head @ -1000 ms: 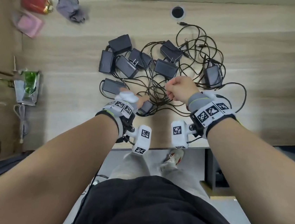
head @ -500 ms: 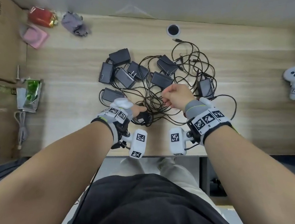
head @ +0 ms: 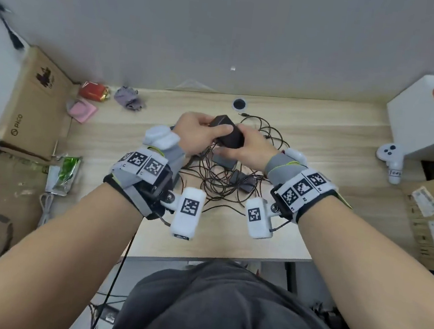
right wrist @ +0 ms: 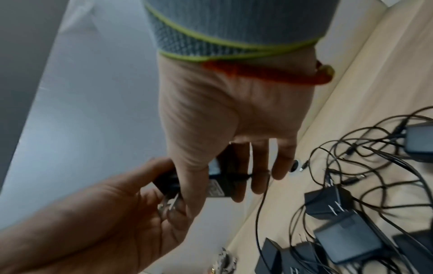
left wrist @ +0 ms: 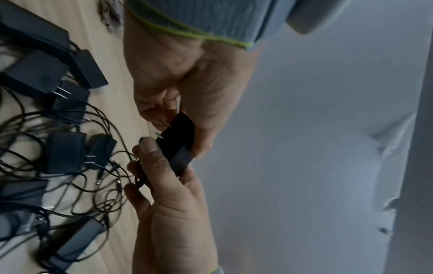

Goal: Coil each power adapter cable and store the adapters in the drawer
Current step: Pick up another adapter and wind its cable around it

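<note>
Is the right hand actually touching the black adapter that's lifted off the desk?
Touching. In the head view the right hand wraps its fingers around the adapter, which the left hand also grips; the right wrist view shows the same hold.

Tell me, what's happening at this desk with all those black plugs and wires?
A person is sorting a tangle of power adapters. Both hands, the left hand and the right hand, hold one black adapter lifted above the desk; its cable hangs down uncoiled. The other adapters lie in the knotted pile of wires. No drawer is in view.
</note>
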`<act>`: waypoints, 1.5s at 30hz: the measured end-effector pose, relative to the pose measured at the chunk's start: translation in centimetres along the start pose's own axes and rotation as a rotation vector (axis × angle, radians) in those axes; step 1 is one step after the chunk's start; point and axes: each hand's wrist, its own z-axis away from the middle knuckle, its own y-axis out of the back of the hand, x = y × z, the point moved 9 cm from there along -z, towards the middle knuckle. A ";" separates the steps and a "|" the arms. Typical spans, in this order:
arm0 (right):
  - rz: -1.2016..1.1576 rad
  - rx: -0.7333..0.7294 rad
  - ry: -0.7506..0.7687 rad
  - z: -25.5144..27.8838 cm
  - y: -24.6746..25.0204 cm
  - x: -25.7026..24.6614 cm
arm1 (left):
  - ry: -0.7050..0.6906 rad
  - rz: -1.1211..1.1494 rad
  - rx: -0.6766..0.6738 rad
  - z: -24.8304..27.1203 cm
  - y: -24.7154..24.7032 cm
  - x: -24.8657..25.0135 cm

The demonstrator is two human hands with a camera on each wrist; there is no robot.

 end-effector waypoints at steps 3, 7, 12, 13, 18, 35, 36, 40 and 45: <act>-0.094 0.101 0.054 0.9 2.4 -2.1 | -0.079 0.152 -0.049 0.7 -1.2 3.2; -0.185 0.183 0.092 1.3 4.0 -3.4 | -0.097 0.268 -0.099 1.0 -2.9 4.8; -0.128 0.169 0.077 1.8 4.6 -3.3 | -0.146 0.321 -0.025 1.2 -2.7 6.4; -0.096 0.152 0.058 1.9 4.5 -2.6 | -0.141 0.361 -0.027 1.3 -2.4 6.9; -0.007 0.108 -0.160 2.4 3.9 3.8 | -0.008 0.555 -0.186 1.4 -2.5 8.6; -0.275 0.007 0.145 3.7 4.7 -4.5 | -0.061 0.381 -0.199 1.2 -3.2 8.5; -0.259 0.036 0.162 3.6 4.8 -4.7 | -0.075 0.374 -0.210 1.3 -3.4 8.6; -0.182 0.064 0.160 3.3 4.5 -4.2 | -0.122 0.376 -0.182 1.8 -3.5 8.7; -0.176 -0.003 0.096 3.3 4.5 -3.1 | -0.044 0.359 -0.252 1.3 -3.3 7.8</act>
